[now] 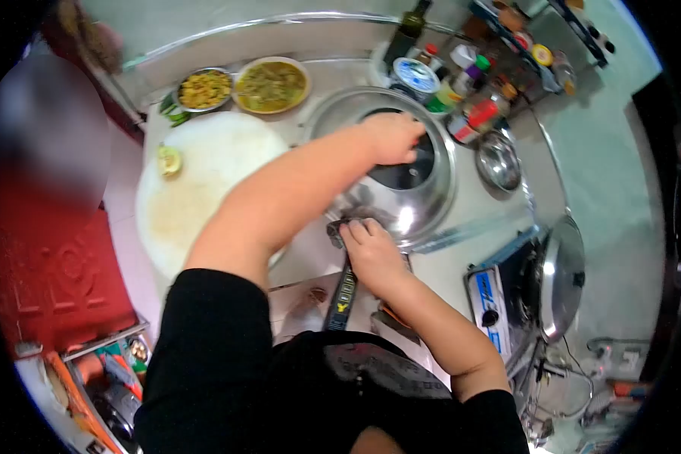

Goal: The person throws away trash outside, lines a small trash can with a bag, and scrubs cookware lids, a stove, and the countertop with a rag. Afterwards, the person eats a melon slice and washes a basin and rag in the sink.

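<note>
"Kitchen counter [310, 261], pale and crowded, seen from above: what sits at the middle?"

"A broad, round, silver metal lid [382, 200] with a dark centre, just right of a large, round, white cutting board [197, 208]."

"And the hands?"

"The left hand [393, 138] is over the lid's dark centre, fingers curled; whether they close on a knob cannot be told. The right hand [371, 253], by the near edge, has its fingers bent over a crumpled, dark grey bundle [335, 233], above a black strip with yellow markings [343, 296]."

"What lies farther out?"

"On the board, a pale green cut piece of produce [169, 161]. Behind it, a round metal bowl of yellow food [204, 91] beside a pale round dish of greenish food [271, 85]. At right, a small, shiny metal bowl [499, 163] and a silver-and-blue tabletop stove [489, 310]."
</note>
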A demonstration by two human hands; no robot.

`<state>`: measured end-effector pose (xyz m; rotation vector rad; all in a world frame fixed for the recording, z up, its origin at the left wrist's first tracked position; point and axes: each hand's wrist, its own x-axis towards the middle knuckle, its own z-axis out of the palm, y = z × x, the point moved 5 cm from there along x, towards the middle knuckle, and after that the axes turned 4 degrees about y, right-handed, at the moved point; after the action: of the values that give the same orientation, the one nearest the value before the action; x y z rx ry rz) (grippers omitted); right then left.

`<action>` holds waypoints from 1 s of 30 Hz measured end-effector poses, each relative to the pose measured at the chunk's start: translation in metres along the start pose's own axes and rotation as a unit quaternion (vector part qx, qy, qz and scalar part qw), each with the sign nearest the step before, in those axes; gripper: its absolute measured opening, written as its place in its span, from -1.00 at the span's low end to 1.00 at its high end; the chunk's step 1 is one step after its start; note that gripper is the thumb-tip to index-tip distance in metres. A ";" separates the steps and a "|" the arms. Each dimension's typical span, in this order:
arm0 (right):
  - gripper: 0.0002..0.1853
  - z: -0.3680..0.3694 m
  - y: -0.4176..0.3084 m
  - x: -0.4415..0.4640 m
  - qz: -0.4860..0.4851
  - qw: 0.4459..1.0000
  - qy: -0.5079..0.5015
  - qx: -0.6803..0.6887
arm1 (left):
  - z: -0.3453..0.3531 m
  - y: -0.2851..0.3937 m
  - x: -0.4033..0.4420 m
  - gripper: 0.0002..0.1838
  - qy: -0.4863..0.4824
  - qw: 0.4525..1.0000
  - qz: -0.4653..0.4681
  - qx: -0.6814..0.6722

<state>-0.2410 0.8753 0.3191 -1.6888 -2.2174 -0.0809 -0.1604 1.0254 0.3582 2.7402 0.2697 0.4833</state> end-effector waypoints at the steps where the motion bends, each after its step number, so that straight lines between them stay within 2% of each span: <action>1: -0.65 0.006 -0.005 0.007 -0.008 1.000 0.021 -0.010 | -0.001 0.000 -0.001 -0.61 0.002 1.000 0.008 -0.006; 3: -0.65 0.015 -0.011 0.019 -0.021 0.999 0.036 -0.001 | -0.004 0.001 -0.003 -0.62 -0.011 1.000 -0.013 -0.015; 5: -0.65 0.021 -0.007 0.021 0.004 1.000 0.017 0.001 | -0.003 -0.001 -0.004 -0.62 0.002 1.000 0.007 -0.011; 6: -0.65 0.015 -0.004 0.015 -0.009 0.999 0.048 0.021 | -0.001 -0.002 -0.004 -0.63 0.010 1.000 0.008 -0.007; 9: -0.66 -0.003 0.005 -0.011 0.014 0.999 0.043 0.019 | 0.008 -0.008 0.000 -0.63 0.011 1.000 0.018 -0.016; 17: -0.66 -0.035 0.069 -0.077 0.161 0.985 0.066 0.016 | 0.000 0.000 0.000 -0.68 0.001 1.000 -0.011 0.009; 21: -0.75 -0.044 0.106 -0.091 0.188 0.976 0.103 -0.026 | -0.001 0.003 0.000 -0.69 -0.008 1.000 -0.017 0.005; 22: -0.76 -0.049 0.120 -0.092 0.225 0.968 0.114 -0.010 | -0.001 0.003 0.000 -0.69 -0.005 1.000 -0.014 0.006; 26: -0.76 -0.056 0.180 -0.076 0.222 0.968 0.087 -0.084 | -0.004 0.005 0.000 -0.70 -0.021 0.999 -0.028 0.002; 28: -0.75 -0.076 0.196 -0.058 0.221 0.954 0.168 -0.112 | -0.005 0.004 0.000 -0.69 -0.025 0.999 -0.034 0.005; 30: -0.77 -0.073 0.209 -0.048 0.211 0.958 0.158 -0.112 | -0.005 0.004 0.000 -0.69 -0.026 0.999 -0.039 0.009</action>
<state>-0.0155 0.8727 0.3387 -2.0661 -1.6323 -0.4746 -0.1616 1.0232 0.3645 2.7436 0.3684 0.3890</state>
